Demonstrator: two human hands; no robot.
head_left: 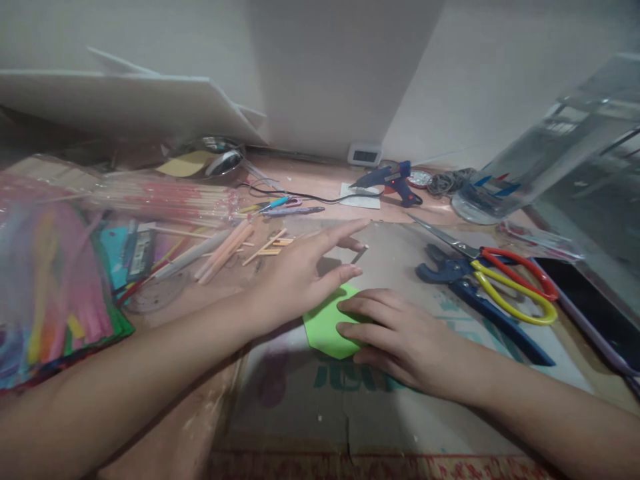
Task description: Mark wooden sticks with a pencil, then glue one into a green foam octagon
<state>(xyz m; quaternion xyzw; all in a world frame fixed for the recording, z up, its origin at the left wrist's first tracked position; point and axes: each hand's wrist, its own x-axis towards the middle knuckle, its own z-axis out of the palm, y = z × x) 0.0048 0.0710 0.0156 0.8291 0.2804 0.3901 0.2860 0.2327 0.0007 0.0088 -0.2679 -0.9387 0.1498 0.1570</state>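
My left hand (313, 267) is above the cardboard sheet (280, 407), index finger stretched out. A short thin stick (361, 254) with a pale tip shows between its thumb and a finger, apparently pinched there. Beneath that hand lies a bright green angular piece of paper (327, 327) on the cardboard. My right hand (395, 333) is palm down, its curved fingers holding the paper by its right side; this covers part of the paper.
Scissors (515, 287) and a blue-handled cutter (490, 320) lie right, beside a phone (590, 307). A glue gun (390, 181) sits at the back near a clear container (530, 160). At left are bagged sticks (165, 200), colourful pipe cleaners (65, 287) and cut stick pieces (270, 247).
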